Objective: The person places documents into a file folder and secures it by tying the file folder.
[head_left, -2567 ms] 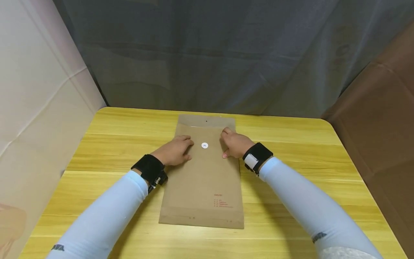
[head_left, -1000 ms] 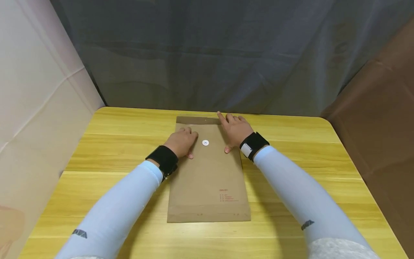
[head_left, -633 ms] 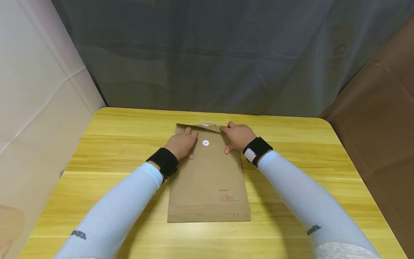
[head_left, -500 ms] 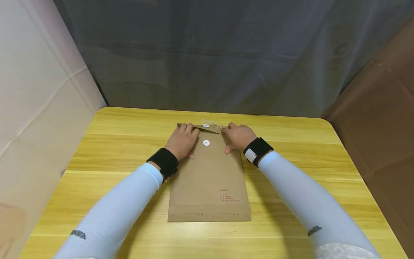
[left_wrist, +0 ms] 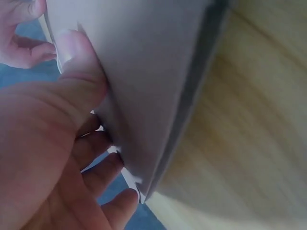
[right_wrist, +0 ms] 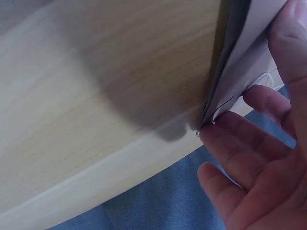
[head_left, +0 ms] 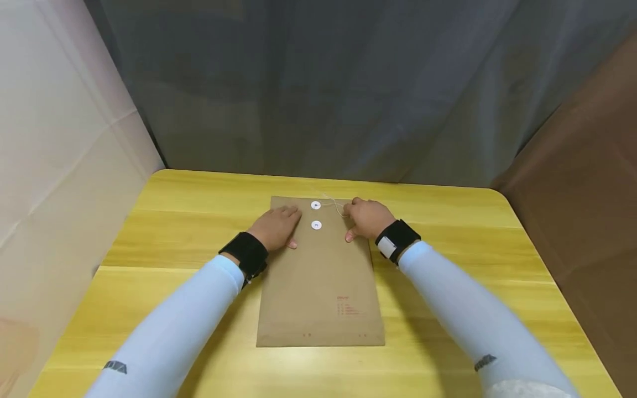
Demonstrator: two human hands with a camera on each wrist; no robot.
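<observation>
- the red print [head_left: 346, 305] low on the brown envelope [head_left: 320, 282] is too small to read, and the near edge shows only faint marks.
- the envelope is a flat kraft paper file lying lengthwise in the middle of the yellow wooden worktop [head_left: 159, 243], its near end toward the person and its flap end away.
- pale blue sleeves [head_left: 179, 320] and black wrist bands [head_left: 244, 255] cover both forearms; the elbows run out of the bottom of the head view.
- the left hand [head_left: 275, 228] lies on the envelope's far left part with fingers stretched out flat, pressing the paper; in the left wrist view the thumb [left_wrist: 76, 67] lies against the paper, and the view is blurred and too close to show more.
- the right hand [head_left: 366, 218] sits at the far right corner, fingers curled at the flap's edge; its fingertips hide the corner, so i cannot tell whether it pinches the paper or the thin string [head_left: 334, 205].
- two white round buttons [head_left: 316, 214] sit close together between the hands, one on the flap, one just below.
- the string runs from the upper button toward the right hand, faint and partly lost against the paper.
- grey curtain [head_left: 318, 88] hangs behind the worktop's far edge.
</observation>
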